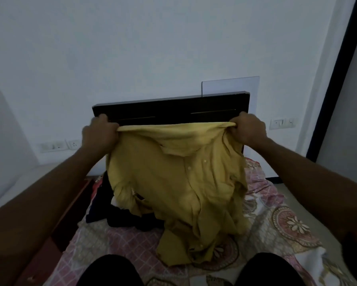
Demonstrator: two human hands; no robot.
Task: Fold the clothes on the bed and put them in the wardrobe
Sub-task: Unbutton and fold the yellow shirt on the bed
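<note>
A mustard-yellow button shirt hangs in the air in front of me, stretched between both fists. My left hand grips its upper left edge and my right hand grips the upper right edge, both raised to the height of the headboard. The shirt's lower end bunches on the patterned bedsheet. A heap of dark clothes lies on the bed behind and to the left of the shirt, partly hidden by it.
The dark wooden headboard stands against a white wall. The bed's wooden side rail runs along the left. My knees in dark trousers are at the bottom edge. A dark door frame rises on the right.
</note>
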